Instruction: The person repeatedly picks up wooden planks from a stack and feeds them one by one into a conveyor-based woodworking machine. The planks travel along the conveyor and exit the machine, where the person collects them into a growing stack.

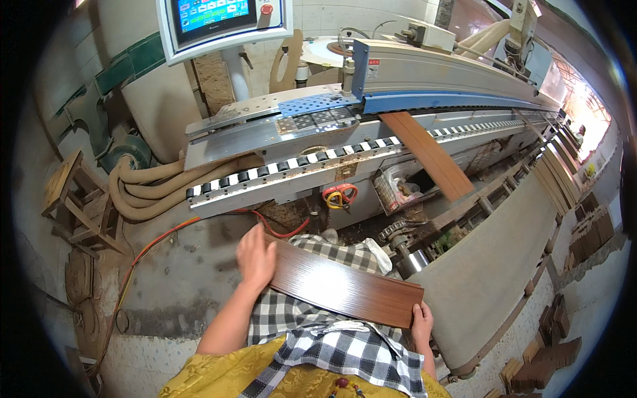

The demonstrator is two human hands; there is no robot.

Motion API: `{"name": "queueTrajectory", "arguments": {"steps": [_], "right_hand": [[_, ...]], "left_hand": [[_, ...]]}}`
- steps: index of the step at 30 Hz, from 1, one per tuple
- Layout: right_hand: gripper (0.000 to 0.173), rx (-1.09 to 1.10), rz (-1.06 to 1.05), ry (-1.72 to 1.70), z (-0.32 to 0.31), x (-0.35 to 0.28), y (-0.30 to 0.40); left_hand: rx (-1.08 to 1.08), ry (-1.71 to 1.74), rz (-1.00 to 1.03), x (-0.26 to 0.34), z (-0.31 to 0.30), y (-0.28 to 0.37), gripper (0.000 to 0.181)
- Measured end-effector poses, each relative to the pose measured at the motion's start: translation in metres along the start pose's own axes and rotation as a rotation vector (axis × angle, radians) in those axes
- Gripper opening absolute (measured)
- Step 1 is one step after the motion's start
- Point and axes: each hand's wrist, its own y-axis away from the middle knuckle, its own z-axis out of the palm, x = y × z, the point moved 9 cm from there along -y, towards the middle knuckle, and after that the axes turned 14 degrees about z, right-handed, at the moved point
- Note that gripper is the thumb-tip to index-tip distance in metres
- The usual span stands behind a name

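Observation:
A glossy dark-brown wood-grain board (343, 283) lies level across the front of my checked apron. My left hand (256, 258) grips its left end, and my right hand (422, 321) holds the lower right corner. Light glares off the middle of its face. Beyond it, a second brown board (428, 154) slants across the roller rail (298, 163) of an edge-banding machine (463, 74). The far end of that board sits under the blue lower edge of the machine's beam, while its near end juts out towards me.
A conveyor belt (492, 278) runs along my right. Stacked boards (557, 171) stand beyond it, with more board pieces (542, 363) on the floor. Red-and-yellow-handled scissors (340, 196) hang beside a wire basket (398, 186). Left are ribbed hoses (149, 191), a wooden stool (82, 199) and a control panel (224, 22).

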Motion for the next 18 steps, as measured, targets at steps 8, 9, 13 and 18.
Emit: {"name": "queueTrajectory", "arguments": {"steps": [8, 9, 13, 18], "right_hand": [[0.028, 0.000, -0.060, 0.067, -0.002, -0.006, -0.007], [0.028, 0.001, -0.071, 0.061, -0.006, 0.000, -0.010], [0.028, 0.077, -0.022, -0.053, -0.033, 0.016, -0.013], [0.025, 0.069, 0.127, -0.293, -0.071, 0.024, -0.004]], "left_hand": [[-0.171, 0.178, -0.236, -0.035, 0.015, 0.060, 0.046], [-0.160, 0.159, -0.233, -0.032, 0.015, 0.059, 0.045], [-0.151, 0.225, -0.238, -0.022, 0.022, 0.050, 0.037], [-0.154, 0.273, -0.195, 0.011, 0.039, 0.049, 0.028]]}}
